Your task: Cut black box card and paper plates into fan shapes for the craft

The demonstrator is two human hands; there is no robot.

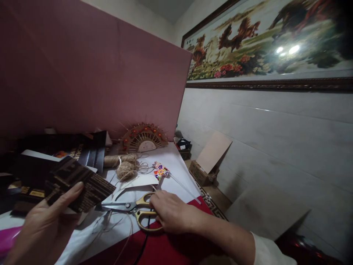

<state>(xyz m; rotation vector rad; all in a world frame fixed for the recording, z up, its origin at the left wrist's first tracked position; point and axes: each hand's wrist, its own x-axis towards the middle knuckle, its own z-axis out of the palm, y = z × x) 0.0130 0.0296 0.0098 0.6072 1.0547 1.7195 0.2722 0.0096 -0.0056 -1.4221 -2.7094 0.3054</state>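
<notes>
My left hand (52, 224) grips a piece of dark printed card (82, 184), thumb on top and fingers hidden beneath. The card has gold-brown lettering and cut edges. My right hand (171, 211) is closed at the gold handles of a pair of scissors (132, 207); the fingertips are partly hidden. The scissors lie low over the table, their blades pointing left towards the card and slightly parted. Just beyond them is a curved strip of white card (140, 181). A flower-patterned paper shape (160, 171) with a clear stick (184, 187) lies past my right hand.
Balls of jute twine (127, 170) sit mid-table, loose strands trailing forward. Behind them stands a fan-shaped craft piece (146, 140) with orange flowers. Dark printed packaging (91, 154) piles up at left. A cardboard box (199, 173) stands beyond the table's right edge, near the wall.
</notes>
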